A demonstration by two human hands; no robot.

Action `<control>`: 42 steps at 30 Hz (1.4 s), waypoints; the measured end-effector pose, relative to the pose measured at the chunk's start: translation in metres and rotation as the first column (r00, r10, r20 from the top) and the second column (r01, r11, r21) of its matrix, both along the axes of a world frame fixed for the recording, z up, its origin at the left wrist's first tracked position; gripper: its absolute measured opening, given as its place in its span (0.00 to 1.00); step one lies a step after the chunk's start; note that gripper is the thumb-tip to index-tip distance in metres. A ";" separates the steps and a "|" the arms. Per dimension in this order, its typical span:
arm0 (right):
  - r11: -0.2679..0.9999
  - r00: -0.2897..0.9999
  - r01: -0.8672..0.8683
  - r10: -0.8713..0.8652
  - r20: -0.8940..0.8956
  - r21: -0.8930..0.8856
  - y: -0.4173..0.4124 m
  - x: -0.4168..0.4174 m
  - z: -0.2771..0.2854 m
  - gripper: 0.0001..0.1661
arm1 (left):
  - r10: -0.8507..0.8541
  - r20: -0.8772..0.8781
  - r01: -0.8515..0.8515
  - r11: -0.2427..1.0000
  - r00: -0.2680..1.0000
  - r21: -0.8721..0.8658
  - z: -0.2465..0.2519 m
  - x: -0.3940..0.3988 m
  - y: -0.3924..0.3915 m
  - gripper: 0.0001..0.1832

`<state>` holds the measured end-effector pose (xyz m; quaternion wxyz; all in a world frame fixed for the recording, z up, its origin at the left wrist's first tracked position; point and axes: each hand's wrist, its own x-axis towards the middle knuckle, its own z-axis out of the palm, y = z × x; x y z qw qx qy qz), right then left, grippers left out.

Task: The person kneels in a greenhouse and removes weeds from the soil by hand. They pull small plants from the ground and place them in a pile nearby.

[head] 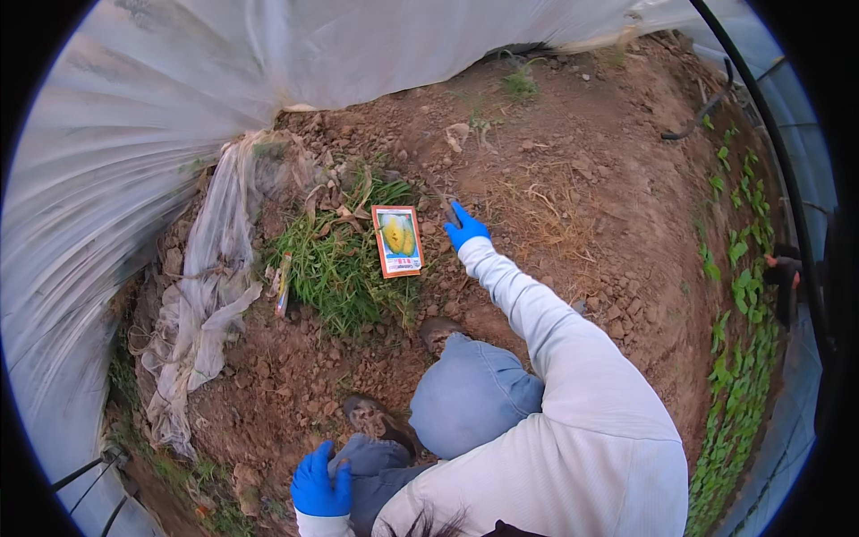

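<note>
My right hand (pixel 465 226), in a blue glove, reaches out over the soil and is closed on the handle of a small tool (pixel 451 213); the tool's far end is hard to make out against the earth. Just left of it, a seed packet (pixel 399 240) with a yellow picture and an orange border lies on a patch of green weeds (pixel 329 268). A second, narrow-looking colourful packet (pixel 283 285) stands at the weeds' left edge. My left hand (pixel 321 482), also gloved in blue, is near my knee at the bottom, empty, with its fingers apart.
Plastic sheeting (pixel 201 60) hangs along the top and left, with a crumpled strip (pixel 201 322) on the soil. Dry straw (pixel 550 208) lies right of my hand. Leafy green plants (pixel 745 288) grow in a row at the right, near a bent dark pipe (pixel 704 111).
</note>
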<state>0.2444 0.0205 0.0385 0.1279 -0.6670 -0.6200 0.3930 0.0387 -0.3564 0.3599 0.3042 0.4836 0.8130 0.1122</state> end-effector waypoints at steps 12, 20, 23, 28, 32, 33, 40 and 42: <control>0.825 0.802 0.395 -0.524 -0.286 -0.403 -0.129 0.169 0.064 0.17 | -0.141 -0.078 0.154 0.967 0.987 0.200 0.001 0.051 -0.001 0.18; 0.837 0.755 0.459 -0.545 -0.366 -0.298 -0.087 0.232 0.075 0.15 | 0.034 0.074 -0.048 0.981 0.997 0.188 -0.008 0.037 -0.001 0.17; 0.839 0.681 0.524 -0.517 -0.518 -0.149 -0.038 0.220 0.077 0.22 | 0.199 0.129 -0.223 0.950 0.972 0.220 -0.010 0.011 -0.012 0.16; 0.830 0.740 0.557 -0.492 -0.459 0.008 0.083 0.222 0.022 0.27 | 0.426 0.089 -0.430 0.902 0.900 0.030 -0.045 -0.060 -0.057 0.13; 0.806 0.844 0.535 -0.505 -0.180 0.254 0.137 0.190 -0.003 0.27 | 0.496 0.100 -0.484 0.867 0.863 -0.121 -0.055 -0.054 -0.079 0.11; 0.838 0.855 0.518 -0.515 -0.065 0.172 0.149 0.177 0.003 0.27 | 0.434 0.126 -0.426 0.901 0.892 -0.085 -0.063 -0.062 -0.096 0.10; 0.790 0.819 0.573 -0.564 -0.107 0.220 0.249 0.174 -0.032 0.28 | 0.520 0.089 -0.513 0.853 0.849 -0.093 -0.086 -0.077 -0.045 0.10; 0.805 0.827 0.544 -0.561 0.008 0.236 0.272 0.176 -0.030 0.27 | 0.532 0.102 -0.521 0.846 0.841 -0.114 -0.100 -0.084 -0.031 0.10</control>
